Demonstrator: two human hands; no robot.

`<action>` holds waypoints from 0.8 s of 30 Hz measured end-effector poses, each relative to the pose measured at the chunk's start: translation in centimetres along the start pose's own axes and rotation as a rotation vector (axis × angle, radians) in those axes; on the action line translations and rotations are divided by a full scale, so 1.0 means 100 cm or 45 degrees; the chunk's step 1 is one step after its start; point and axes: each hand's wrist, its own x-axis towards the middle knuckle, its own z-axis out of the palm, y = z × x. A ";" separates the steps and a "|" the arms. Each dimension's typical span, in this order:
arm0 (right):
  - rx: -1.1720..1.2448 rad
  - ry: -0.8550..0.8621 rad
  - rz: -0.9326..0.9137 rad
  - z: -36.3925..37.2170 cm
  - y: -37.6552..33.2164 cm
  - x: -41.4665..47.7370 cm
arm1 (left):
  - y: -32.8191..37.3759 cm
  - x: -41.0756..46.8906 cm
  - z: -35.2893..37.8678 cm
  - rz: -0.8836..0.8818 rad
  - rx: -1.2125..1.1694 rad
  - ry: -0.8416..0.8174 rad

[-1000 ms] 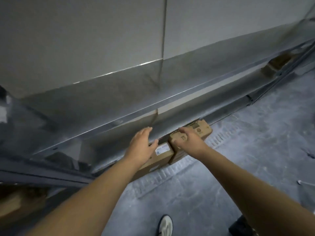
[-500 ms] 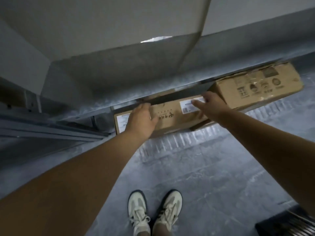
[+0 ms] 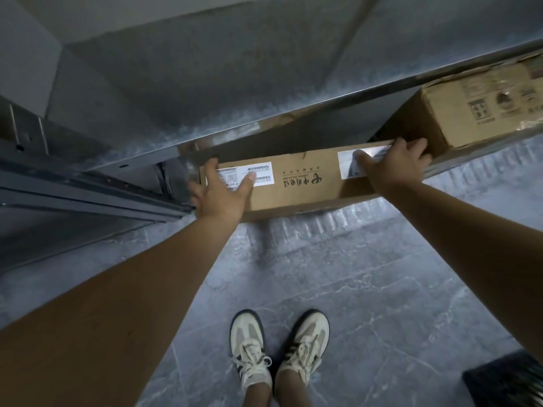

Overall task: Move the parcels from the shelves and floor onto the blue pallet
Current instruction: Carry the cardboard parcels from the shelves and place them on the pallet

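The shelf board (image 3: 264,92) hangs low over the long parcel (image 3: 305,183). A second parcel (image 3: 476,113) crowds its right end, the rack frame (image 3: 88,186) its left; the floor (image 3: 367,289) in front lies open.

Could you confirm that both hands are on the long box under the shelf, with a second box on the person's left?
No: the head view shows the second box on the person's right, beyond the right hand. That hand and the left hand are on the long box under the shelf.
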 end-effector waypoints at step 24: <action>0.278 -0.155 0.204 -0.178 0.094 -0.121 | 0.034 -0.143 -0.116 -0.029 -0.023 -0.309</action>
